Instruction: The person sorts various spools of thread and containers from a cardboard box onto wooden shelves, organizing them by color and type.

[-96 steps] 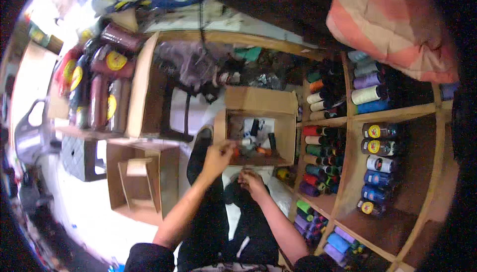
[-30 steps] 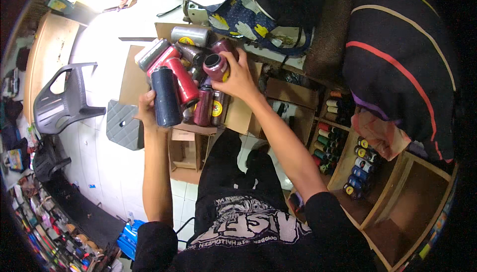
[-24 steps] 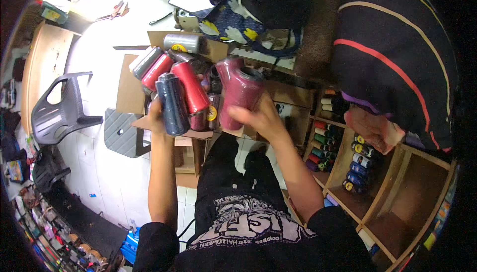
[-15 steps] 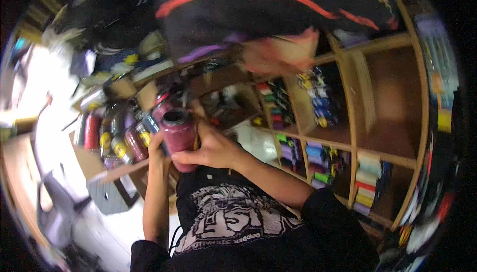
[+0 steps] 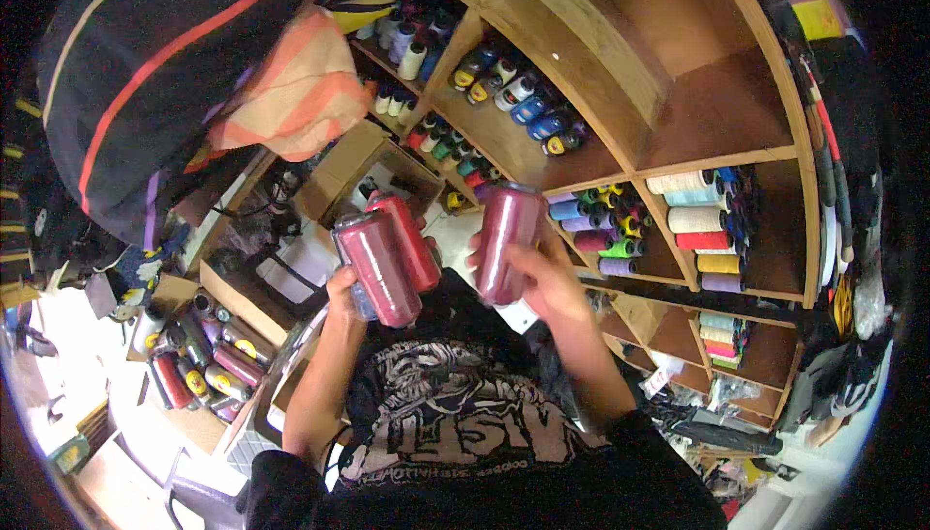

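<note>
My left hand (image 5: 344, 296) is closed round a bunch of plastic-wrapped thread spools. A dusky pink spool (image 5: 380, 273) is at the front, a red spool (image 5: 409, 239) leans behind it, and a sliver of a blue one (image 5: 363, 301) shows by my fingers. My right hand (image 5: 542, 273) grips a single dusky pink thread spool (image 5: 511, 239), tilted slightly, its dark end up. Its thumb lies across the front and the fingertips show at the left side. Both hands are raised before my chest, the two pink spools apart.
Wooden shelves (image 5: 668, 164) with rows of coloured thread spools (image 5: 702, 225) rise ahead and to the right. At the left, a carton holds many wrapped spools (image 5: 208, 360). Another open cardboard box (image 5: 354, 167) stands beyond my hands. Dark striped cloth (image 5: 174, 75) hangs at upper left.
My view has swung toward the shelves on the right. My hands, which were together round the spools, are now apart, with one pink spool in the right hand.
</note>
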A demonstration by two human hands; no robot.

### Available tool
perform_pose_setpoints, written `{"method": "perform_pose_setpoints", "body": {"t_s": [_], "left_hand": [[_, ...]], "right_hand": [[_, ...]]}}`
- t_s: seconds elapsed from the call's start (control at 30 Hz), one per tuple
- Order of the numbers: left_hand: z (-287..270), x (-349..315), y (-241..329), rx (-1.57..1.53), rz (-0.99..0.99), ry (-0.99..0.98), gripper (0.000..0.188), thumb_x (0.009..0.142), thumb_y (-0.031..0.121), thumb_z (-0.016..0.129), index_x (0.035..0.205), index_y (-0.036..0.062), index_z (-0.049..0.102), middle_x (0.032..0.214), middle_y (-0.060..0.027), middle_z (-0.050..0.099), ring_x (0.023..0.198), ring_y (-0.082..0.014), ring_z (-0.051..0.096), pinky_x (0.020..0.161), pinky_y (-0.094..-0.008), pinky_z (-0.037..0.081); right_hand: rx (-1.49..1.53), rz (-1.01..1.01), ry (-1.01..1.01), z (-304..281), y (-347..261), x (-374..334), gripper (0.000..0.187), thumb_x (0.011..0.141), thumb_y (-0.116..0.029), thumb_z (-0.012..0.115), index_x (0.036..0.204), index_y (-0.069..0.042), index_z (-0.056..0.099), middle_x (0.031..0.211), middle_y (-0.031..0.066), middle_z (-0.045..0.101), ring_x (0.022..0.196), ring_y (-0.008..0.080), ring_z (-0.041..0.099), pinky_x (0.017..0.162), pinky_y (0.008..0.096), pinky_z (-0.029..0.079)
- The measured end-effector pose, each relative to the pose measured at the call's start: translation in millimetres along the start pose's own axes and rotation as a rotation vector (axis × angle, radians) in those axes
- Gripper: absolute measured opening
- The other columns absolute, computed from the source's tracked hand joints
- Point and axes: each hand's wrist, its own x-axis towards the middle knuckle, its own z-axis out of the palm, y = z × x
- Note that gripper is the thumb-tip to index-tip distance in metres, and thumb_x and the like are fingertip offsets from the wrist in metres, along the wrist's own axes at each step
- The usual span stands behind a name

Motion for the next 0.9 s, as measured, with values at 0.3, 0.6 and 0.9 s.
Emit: {"method": "perform_pose_setpoints", "body": {"t_s": [0.3,0.6,0.9], "left_hand": [[1,7,-6,0.132,-0.058,0.096,0.102,0.058,0.03,0.074,0.14,0.0079,0.018,0.133,-0.0206,0.038,0.115,-0.0353,0.046,0.097,-0.0482,0.039],[20,15,-17,0.064,-0.06,0.102,0.103,0.056,0.029,0.074,0.14,0.0088,0.018,0.131,-0.0219,0.04,0.116,-0.0379,0.045,0.098,-0.05,0.037],[29,18,-27,-0.028,-0.035,0.102,0.104,0.054,0.028,0.075,0.14,0.0098,0.019,0.129,-0.0232,0.041,0.117,-0.0406,0.044,0.099,-0.0518,0.036]], "right_hand": [[-0.285,0.062,0.347,-140,16,76,0.044,0.08,-0.029,0.063,0.111,0.0,0.051,0.096,0.0084,0.059,0.085,0.0191,0.059,0.074,0.0318,0.048],[-1.187,-0.232,0.551,-168,-11,170,0.055,0.066,-0.033,0.073,0.108,-0.002,0.058,0.095,0.0167,0.064,0.089,0.0287,0.061,0.078,0.0361,0.047],[-1.608,-0.786,0.411,-234,-3,283,0.047,0.067,-0.037,0.069,0.103,-0.008,0.06,0.094,0.0174,0.062,0.094,0.0355,0.057,0.082,0.0413,0.045]]}}
